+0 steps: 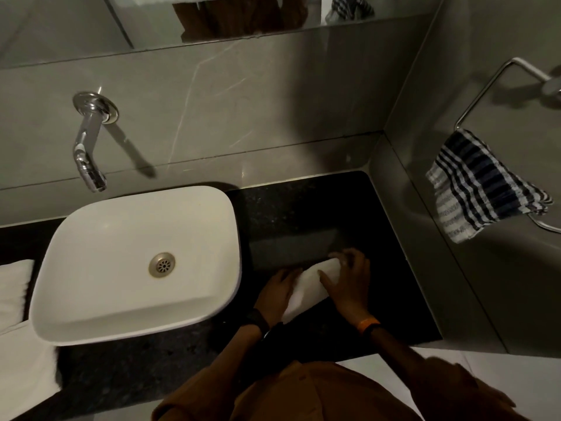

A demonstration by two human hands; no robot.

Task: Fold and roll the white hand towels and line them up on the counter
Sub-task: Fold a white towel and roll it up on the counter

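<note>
Right of sink (pixel 91 238), on counter (pixel 379 284): left hand (pixel 277 294), right hand (pixel 349 287), fingers curled holding white towel roll (pixel 309 285), keeping it tight.

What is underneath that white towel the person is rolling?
The rolled white towel lies on the black counter, right of the white sink. Left hand and right hand rest on it. Whatever lies directly beneath is covered from view.
</note>
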